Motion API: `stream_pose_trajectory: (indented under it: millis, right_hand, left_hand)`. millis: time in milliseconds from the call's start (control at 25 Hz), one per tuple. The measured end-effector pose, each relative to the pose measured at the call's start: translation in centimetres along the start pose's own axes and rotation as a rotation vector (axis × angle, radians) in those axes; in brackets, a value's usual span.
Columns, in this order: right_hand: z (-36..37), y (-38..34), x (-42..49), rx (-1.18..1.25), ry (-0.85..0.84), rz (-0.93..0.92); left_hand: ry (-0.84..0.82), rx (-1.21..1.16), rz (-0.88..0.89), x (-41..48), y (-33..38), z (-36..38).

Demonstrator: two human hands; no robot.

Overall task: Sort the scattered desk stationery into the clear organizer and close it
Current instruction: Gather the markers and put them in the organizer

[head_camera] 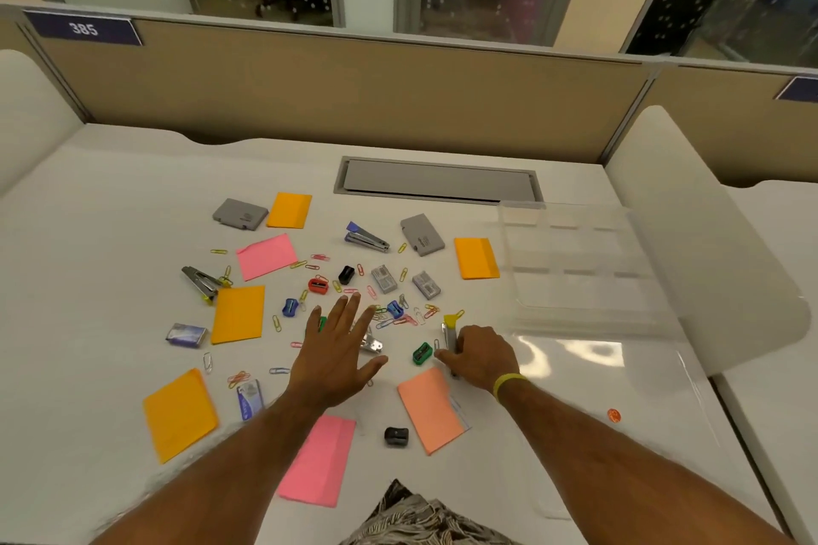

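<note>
Stationery lies scattered over the white desk (110, 199). My left hand (338, 350) hovers flat with spread fingers over a silver stapler (371, 343) and loose paper clips (398, 319). My right hand (480, 356) grips a yellow-ended stapler (450, 330) that lies on the desk, beside a green sharpener (422, 353). The clear organizer (571, 261) sits at the right with its compartments empty and its lid (619, 381) laid open toward me.
Orange, pink and salmon sticky-note pads, grey boxes (240, 214), a blue stapler (365, 236), staple boxes (383, 278) and several sharpeners lie around the hands. A cable hatch (438, 181) sits at the back. A tan partition closes the far edge.
</note>
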State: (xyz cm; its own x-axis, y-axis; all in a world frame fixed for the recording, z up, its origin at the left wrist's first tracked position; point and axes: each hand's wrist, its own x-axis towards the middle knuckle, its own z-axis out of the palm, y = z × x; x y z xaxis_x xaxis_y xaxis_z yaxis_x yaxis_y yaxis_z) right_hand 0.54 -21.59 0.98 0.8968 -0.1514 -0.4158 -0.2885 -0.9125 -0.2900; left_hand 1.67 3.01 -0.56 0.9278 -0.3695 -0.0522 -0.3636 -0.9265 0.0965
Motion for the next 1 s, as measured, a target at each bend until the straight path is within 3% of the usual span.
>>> stream_pose_trajectory:
  millis: [400,480,640,720,840,1000]
  right_hand:
    - [-0.1,0.1,-0.7,0.124,0.149,0.009]
    - [-0.4,-0.9,-1.1,0.236,0.172,-0.057]
    - [-0.5,-4.3,-2.7,0.372,0.165,-0.28]
    - [0.1,-5.9,-3.5,0.406,0.13,-0.371]
    - [1.5,-7.4,-4.1,0.403,0.107,-0.424]
    - [2.7,-7.9,-4.0,0.358,0.004,-0.526]
  left_hand:
    - [0.022,-0.176,-0.029,0.3,0.3,-0.5]
    - [0.06,-0.366,-0.063,0.5,1.7,-0.8]
    - [-0.004,-1.161,-0.314,0.4,5.8,-2.6]
    - [0.029,-1.413,-0.423,0.5,6.9,-2.8]
    - [0.064,-1.571,-0.578,-0.1,6.8,-2.7]
    - [0.111,-1.52,-0.655,-1.7,4.1,-1.7]
